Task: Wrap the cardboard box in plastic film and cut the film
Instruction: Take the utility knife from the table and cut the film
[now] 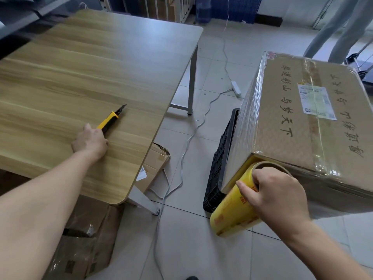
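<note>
We find left hand (pixel 89 142) curled on the utility knife (pixel 110 119), right hand (pixel 280 197) gripping the film roll (pixel 232 215) by its stiff core; film looks thin, clingy.

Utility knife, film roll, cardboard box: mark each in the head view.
utility knife (pixel 110 118): head view, on the yellow handle just behind the blade.
film roll (pixel 232 210): head view, on the yellow outer side of the roll.
cardboard box (pixel 282 128): head view, on the brown top face.

A yellow utility knife (pixel 110 120) lies flat on the wooden table (pixel 80 67).
</note>
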